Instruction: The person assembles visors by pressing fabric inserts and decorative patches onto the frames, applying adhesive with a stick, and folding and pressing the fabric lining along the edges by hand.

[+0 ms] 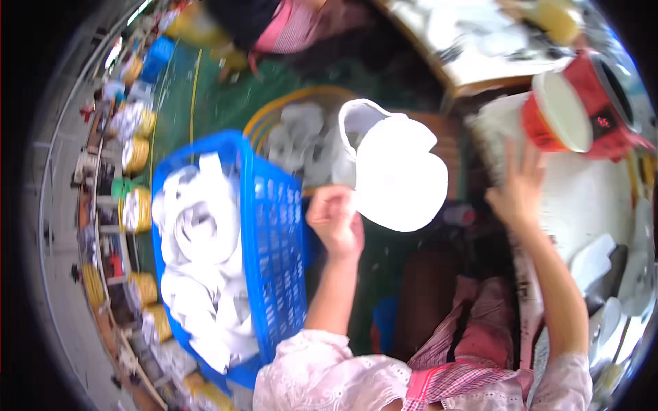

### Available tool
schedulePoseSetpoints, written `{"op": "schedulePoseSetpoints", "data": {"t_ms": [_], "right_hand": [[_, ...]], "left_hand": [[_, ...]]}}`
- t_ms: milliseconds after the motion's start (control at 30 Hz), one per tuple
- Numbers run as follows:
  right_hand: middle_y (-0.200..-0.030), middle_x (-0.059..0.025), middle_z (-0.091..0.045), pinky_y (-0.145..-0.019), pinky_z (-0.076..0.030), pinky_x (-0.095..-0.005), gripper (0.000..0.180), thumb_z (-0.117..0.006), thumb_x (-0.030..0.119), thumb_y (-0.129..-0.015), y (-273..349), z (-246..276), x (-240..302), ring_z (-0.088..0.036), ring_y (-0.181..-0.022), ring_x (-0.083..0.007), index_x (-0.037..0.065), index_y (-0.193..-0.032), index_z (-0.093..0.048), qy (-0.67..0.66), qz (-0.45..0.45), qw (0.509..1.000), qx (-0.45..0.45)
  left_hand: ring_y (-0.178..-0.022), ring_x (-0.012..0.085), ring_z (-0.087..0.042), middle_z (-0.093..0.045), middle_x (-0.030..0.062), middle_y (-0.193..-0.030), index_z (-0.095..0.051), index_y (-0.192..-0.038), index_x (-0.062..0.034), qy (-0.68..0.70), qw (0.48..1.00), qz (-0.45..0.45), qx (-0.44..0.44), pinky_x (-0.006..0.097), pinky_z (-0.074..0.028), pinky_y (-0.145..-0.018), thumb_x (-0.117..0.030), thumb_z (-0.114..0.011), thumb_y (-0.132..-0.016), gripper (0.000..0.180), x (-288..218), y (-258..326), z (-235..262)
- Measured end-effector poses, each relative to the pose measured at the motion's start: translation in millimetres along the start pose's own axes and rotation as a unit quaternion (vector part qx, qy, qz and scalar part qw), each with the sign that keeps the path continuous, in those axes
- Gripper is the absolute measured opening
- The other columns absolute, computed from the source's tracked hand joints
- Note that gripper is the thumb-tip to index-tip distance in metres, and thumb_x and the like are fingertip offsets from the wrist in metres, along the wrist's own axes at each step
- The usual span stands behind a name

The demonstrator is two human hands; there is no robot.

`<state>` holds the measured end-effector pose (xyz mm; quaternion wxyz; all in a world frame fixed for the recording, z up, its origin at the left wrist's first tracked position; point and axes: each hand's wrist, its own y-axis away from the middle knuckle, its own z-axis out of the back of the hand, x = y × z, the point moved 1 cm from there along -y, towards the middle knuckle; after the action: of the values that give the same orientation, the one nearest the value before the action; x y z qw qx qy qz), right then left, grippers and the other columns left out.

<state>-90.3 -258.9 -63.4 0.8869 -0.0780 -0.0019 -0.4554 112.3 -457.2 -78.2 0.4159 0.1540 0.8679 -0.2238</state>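
From the head camera, two hands show. The left hand (334,220) is closed in a fist, its grip clamped on the lower edge of one white moulded piece (397,171), rounded and cup-like, held up in the air just right of the blue basket's upper right corner. The right hand (519,186) is open, fingers spread apart and holding nothing; its fingertips reach up against the white bench (589,198) at the right, just below the red and white machine (582,103) that sits near the bench's top edge. Whether the fingertips touch the machine itself I cannot tell.

One blue basket (271,233) of plastic mesh stands at the left, heaped with many white pieces (202,253), too tangled to count. Behind it, one round yellow-rimmed basket (301,130) holds more white pieces, blurred. Along the bench's right edge lie a few white shaped parts (593,260). At the far left edge, a row of at least five smaller yellow baskets (137,209) runs down the floor. A second person in a pink striped top (288,31) stands at the top.
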Motion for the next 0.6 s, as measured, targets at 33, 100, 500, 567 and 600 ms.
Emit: {"op": "schedulePoseSetpoints", "data": {"t_ms": [33,100,500,567,600], "right_hand": [[-0.141,-0.0242,-0.019,-0.105,-0.017,-0.0565,0.094,-0.066,0.014,-0.058,3,1,-2,-0.013,-0.130,-0.0483,0.015,-0.141,-0.021,-0.021,-0.006,1.000,0.015],[-0.140,-0.0223,-0.022,-0.105,-0.016,-0.0565,0.085,-0.065,0.015,-0.060,6,-2,1,-0.014,-0.130,-0.0471,0.011,-0.137,-0.030,-0.088,-0.014,0.996,0.015],[-0.115,-0.0111,-0.050,-0.098,-0.026,-0.0503,0.029,-0.062,0.008,-0.059,6,16,-23,-0.039,-0.116,-0.0330,0.009,-0.088,-0.062,-0.330,0.106,0.931,-0.117],[-0.116,-0.0104,-0.050,-0.098,-0.026,-0.0508,0.029,-0.062,0.009,-0.059,8,15,-34,-0.040,-0.115,-0.0331,0.011,-0.088,-0.063,-0.353,0.099,0.926,-0.089],[-0.115,-0.0098,-0.051,-0.096,-0.026,-0.0521,0.035,-0.064,0.011,-0.056,8,18,-40,-0.039,-0.116,-0.0346,0.013,-0.091,-0.061,-0.373,0.108,0.919,-0.073]], "left_hand": [[-0.078,0.0116,-0.057,-0.057,0.0068,-0.085,-0.054,-0.091,-0.0004,0.016,1.000,-0.020,0.000,0.025,-0.048,-0.073,0.000,-0.055,-0.080,0.011,5,-18,-19],[-0.086,0.0171,-0.058,-0.059,0.0125,-0.093,-0.042,-0.116,-0.0011,-0.037,0.996,-0.067,0.034,0.028,-0.046,-0.081,0.005,-0.054,-0.081,0.037,-7,-64,-83],[-0.111,0.0355,-0.050,-0.050,0.0249,-0.121,-0.050,-0.120,-0.0006,-0.586,0.712,-0.316,0.223,0.039,-0.042,-0.090,-0.026,-0.061,-0.082,0.046,111,-241,-291],[-0.116,0.0341,-0.047,-0.049,0.0231,-0.124,-0.050,-0.121,0.0013,-0.593,0.712,-0.277,0.255,0.037,-0.039,-0.095,-0.027,-0.059,-0.085,0.046,125,-203,-281],[-0.116,0.0310,-0.049,-0.051,0.0218,-0.122,-0.051,-0.120,0.0011,-0.587,0.721,-0.272,0.250,0.035,-0.040,-0.094,-0.019,-0.059,-0.084,0.041,121,-178,-270]]}}
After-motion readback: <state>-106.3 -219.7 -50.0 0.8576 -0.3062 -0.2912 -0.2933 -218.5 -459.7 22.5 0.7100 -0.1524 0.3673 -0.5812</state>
